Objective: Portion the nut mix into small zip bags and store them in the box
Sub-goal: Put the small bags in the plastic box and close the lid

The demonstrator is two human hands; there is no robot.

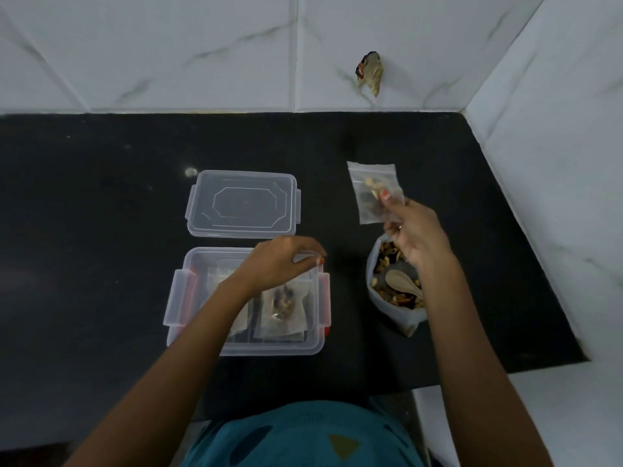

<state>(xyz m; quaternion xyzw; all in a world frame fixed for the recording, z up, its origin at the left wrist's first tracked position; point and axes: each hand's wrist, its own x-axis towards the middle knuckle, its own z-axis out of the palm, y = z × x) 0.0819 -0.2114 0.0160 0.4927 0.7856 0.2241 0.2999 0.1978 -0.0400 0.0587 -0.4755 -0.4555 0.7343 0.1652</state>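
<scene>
The right hand (pixel 414 237) pinches a small clear zip bag holding a few nuts (pixel 371 187) by its near right edge, fingers (pixel 387 197) clenched on the plastic. The bag's long axis runs away from the fingers, with the seal at the far end, probably so that the nuts stay in.

The left hand (pixel 283 264) pinches what looks like the top edge of a filled clear zip bag (pixel 286 308) and lowers it into the clear plastic box with red clips (pixel 182 298). That bag hangs lengthwise below the fingertips, its nuts pooled low.

Just under the right wrist, on the black surface (pixel 101 197), an open pouch of nut mix (pixel 397 298) keeps a wooden spoon (pixel 403 281) handy.
</scene>
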